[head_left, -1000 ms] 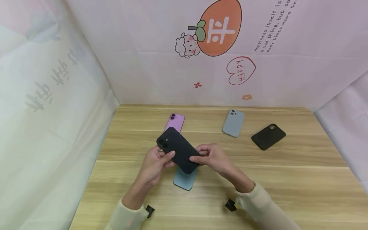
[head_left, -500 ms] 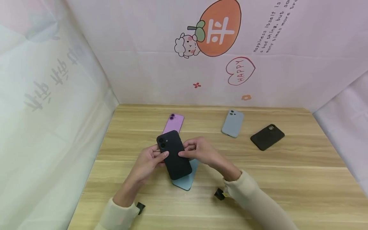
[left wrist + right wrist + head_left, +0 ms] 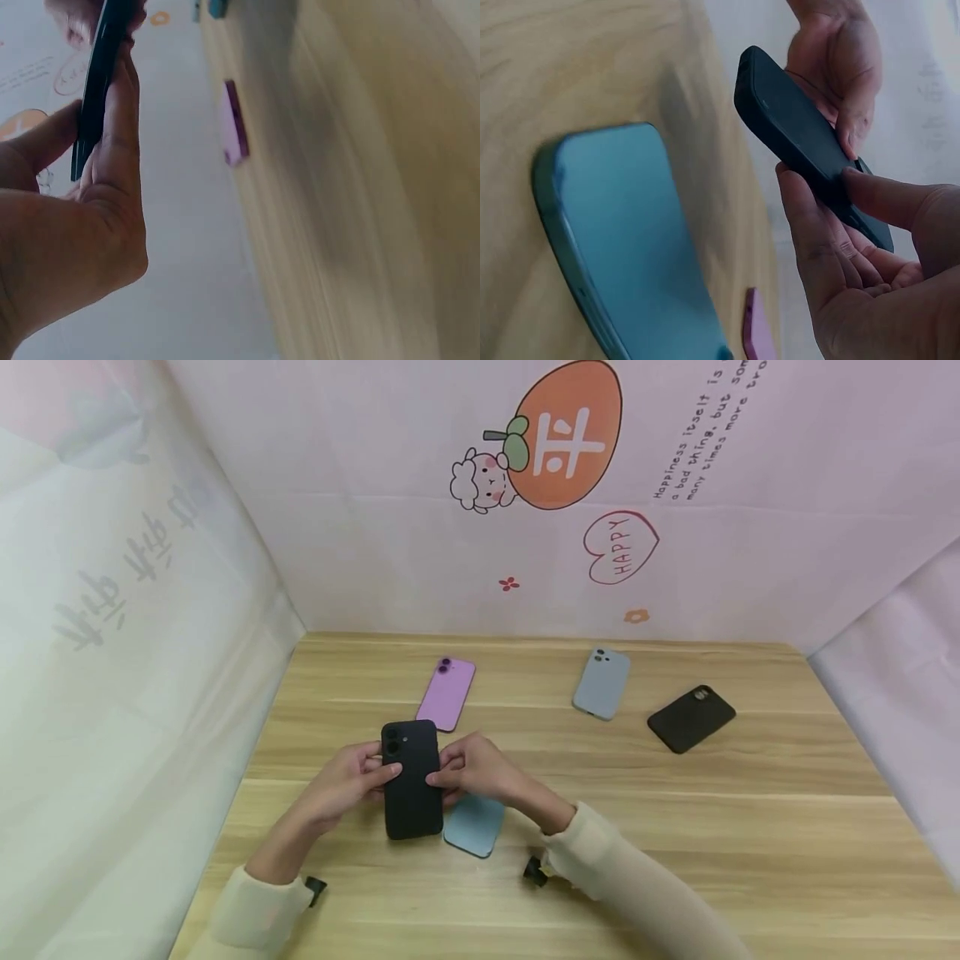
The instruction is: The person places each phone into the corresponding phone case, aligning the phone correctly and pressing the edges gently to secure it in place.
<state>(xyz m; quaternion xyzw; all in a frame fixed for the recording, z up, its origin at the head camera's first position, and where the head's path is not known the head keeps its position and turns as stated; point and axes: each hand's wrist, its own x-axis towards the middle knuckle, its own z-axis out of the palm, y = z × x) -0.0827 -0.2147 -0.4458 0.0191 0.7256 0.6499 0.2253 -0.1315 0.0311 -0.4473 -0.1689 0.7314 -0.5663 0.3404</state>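
Note:
Both hands hold one black phone (image 3: 412,806) above the table, its back with two camera lenses facing up in the head view. The left hand (image 3: 345,785) pinches its left edge, thumb on the back and fingers underneath. On the opposite edge, the right hand (image 3: 480,770) grips it the same way. The right wrist view shows the phone (image 3: 795,124) tilted, with the right thumb lying across its face. Just right of it on the table lies a light blue phone (image 3: 476,827), its upper end partly covered by the right hand. Beyond the held phone lies a purple phone (image 3: 447,693).
Toward the back right lie a grey-blue phone (image 3: 602,683) and a black phone case (image 3: 690,722) with a camera cutout. The wooden table (image 3: 675,860) is enclosed by a printed white cloth (image 3: 375,527) at the back and sides.
Both hands have carried the black phone left and toward the person, turning it from a diagonal to nearly straight. More of the purple phone and light blue phone now shows.

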